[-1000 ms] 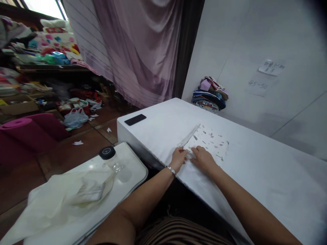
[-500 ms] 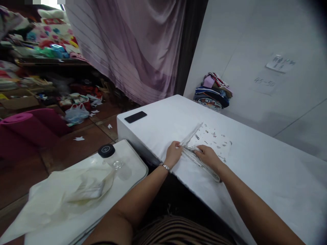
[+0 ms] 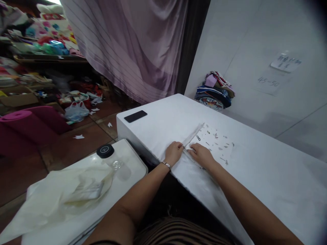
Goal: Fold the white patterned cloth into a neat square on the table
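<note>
Fingers (image 3: 180, 144) of two hands (image 3: 173, 153) (image 3: 203, 156) touch one printed cloth (image 3: 216, 144).

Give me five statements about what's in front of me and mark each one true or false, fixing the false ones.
1. The bracelet is on the left wrist. True.
2. The black smartphone lies on the smaller side table. False: it lies on the white-covered table.
3. The left hand and right hand both touch the printed white cloth. True.
4. The curtain is bright green. False: it is a muted purple.
5. The lower wall sheet reads "45-50". True.
</note>
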`<state>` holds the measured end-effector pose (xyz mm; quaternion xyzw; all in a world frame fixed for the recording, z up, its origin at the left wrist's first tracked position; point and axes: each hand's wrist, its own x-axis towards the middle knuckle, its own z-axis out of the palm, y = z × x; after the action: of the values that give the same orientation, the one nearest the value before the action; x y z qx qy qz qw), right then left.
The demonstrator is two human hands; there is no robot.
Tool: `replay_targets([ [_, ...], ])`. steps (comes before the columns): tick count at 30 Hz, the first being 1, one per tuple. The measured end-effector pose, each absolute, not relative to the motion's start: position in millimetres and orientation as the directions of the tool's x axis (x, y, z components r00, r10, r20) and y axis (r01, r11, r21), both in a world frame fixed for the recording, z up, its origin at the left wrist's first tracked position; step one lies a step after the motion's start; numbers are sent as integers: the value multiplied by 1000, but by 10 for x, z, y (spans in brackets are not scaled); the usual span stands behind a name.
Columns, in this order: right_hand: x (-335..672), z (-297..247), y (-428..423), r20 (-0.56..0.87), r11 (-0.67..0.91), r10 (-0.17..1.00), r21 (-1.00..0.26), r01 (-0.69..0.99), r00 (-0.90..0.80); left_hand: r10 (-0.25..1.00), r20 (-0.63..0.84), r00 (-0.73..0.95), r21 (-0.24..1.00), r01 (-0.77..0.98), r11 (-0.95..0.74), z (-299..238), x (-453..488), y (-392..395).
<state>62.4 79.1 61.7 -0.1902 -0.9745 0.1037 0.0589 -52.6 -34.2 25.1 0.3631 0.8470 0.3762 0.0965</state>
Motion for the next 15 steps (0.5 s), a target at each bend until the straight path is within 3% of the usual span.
replay_targets([
  [6, 562, 609, 842, 255, 835, 485, -418, 357, -836, 686, 112, -719, 789, 484, 378, 189, -587, -354],
  [15, 410, 534, 763, 204, 875, 446, -305, 376, -872, 679, 70, -731, 867, 381, 320, 169, -639, -346],
])
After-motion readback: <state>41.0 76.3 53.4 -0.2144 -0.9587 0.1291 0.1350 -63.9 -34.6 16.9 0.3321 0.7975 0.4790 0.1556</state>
